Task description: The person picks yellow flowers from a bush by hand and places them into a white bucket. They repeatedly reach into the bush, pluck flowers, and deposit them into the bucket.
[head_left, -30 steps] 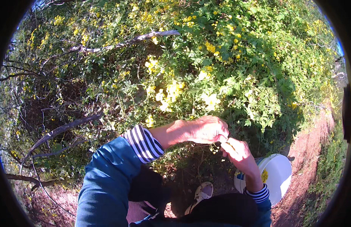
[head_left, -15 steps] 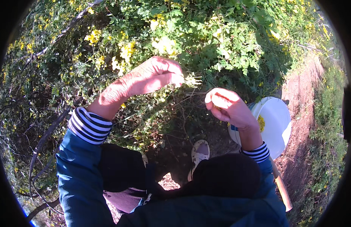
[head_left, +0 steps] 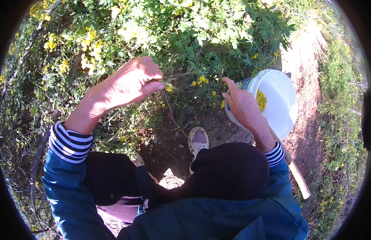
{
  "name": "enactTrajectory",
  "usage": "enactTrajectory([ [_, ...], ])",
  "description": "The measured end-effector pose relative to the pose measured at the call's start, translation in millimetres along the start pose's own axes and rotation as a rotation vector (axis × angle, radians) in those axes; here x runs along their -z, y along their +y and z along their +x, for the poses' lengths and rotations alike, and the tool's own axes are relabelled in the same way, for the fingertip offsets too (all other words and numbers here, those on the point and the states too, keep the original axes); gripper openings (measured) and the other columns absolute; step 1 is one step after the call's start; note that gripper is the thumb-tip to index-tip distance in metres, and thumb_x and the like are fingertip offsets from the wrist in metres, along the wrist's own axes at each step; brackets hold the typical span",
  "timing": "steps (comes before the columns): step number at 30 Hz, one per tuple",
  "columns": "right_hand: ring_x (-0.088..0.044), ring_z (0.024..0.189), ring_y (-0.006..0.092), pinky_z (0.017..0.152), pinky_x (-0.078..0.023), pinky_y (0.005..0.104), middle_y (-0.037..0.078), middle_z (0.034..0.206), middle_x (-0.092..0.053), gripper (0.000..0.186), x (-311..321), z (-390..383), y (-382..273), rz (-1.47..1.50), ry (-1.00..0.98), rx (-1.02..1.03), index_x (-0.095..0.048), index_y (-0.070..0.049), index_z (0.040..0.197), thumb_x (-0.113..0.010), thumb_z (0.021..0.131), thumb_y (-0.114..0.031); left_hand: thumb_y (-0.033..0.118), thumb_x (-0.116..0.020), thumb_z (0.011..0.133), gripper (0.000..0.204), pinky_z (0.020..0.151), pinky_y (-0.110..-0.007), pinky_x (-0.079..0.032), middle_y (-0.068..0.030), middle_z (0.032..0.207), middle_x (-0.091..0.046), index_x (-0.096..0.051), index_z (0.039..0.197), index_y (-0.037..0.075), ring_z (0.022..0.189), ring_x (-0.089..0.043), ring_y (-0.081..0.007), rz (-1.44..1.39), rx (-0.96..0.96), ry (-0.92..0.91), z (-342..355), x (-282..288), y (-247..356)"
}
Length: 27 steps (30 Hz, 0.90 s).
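From my end of the feed, I see the left hand (head_left: 131,82) out over the edge of a leafy bush (head_left: 217,30), its thumb and fingers pinched together on a small yellow flower (head_left: 169,87). The flower and a few thin green stems stick out past the thumb tip, on the right.

The right hand (head_left: 243,105) is partly open — forefinger stretched forward, a gap between it and the finger below. I can't see into that palm, so I can't tell whether anything lies in it. It is just beside a white bucket (head_left: 279,86), overlapping the near side in my view. A pile of yellow flowers (head_left: 261,100) shows inside the bucket.

Loose-looking yellow blossoms (head_left: 201,80) show between the two hands; I can't tell whether they are attached. Behind the right forearm a wooden handle (head_left: 299,180) slants down over the dirt, and a pale shoe (head_left: 198,142) stands between the knees.
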State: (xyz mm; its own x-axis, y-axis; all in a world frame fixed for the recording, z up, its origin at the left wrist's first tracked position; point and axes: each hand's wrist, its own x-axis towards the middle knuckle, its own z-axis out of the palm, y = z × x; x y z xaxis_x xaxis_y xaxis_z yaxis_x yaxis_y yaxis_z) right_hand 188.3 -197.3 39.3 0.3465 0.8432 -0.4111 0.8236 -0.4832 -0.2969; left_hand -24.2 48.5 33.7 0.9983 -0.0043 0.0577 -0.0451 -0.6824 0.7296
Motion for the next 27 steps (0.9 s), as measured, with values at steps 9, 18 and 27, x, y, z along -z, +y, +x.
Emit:
enactTrajectory([
  [9, -0.064, 0.066, 0.0303, 0.059, -0.048, 0.0435, 0.016, 0.072, -0.063, 0.012, -24.3, -1.0, 2.7, -0.042, -0.086, 0.010, -0.051, -0.001, 0.090, -0.055, 0.087, -0.011, 0.044, -0.063, 0.083, 0.051, 0.084, -0.041, -0.048, -0.0149, 0.097, -0.062, -0.056, 0.115, 0.005, 0.094, -0.059, -0.0330, 0.304, 0.193, -0.119, 1.2, -14.8, 12.4],
  [18, -0.033, 0.051, -0.0009, 0.043, -0.022, 0.0157, -0.008, 0.068, -0.042, 0.022, 11.1, 13.1, -37.9, 1.305, -0.594, -0.091, -0.055, -0.003, 0.106, -0.053, 0.096, -0.023, 0.016, -0.065, 0.080, 0.038, 0.103, -0.044, -0.035, -0.0082, 0.115, -0.057, -0.055, 0.117, 0.009, 0.113, -0.052, -0.0282, -0.077, -0.056, -0.098, 33.8, -48.8, 19.1],
  [27, -0.026, 0.043, 0.0021, 0.038, -0.023, 0.0171, -0.007, 0.058, -0.035, 0.031, 15.0, 18.6, -13.5, 1.357, -0.180, -0.086, -0.052, 0.001, 0.121, -0.043, 0.100, -0.021, 0.031, -0.051, 0.094, 0.029, 0.082, -0.041, -0.043, -0.0094, 0.085, -0.052, -0.054, 0.087, 0.003, 0.089, -0.050, -0.0291, -0.029, -0.068, -0.057, 26.0, -39.4, 5.8],
])
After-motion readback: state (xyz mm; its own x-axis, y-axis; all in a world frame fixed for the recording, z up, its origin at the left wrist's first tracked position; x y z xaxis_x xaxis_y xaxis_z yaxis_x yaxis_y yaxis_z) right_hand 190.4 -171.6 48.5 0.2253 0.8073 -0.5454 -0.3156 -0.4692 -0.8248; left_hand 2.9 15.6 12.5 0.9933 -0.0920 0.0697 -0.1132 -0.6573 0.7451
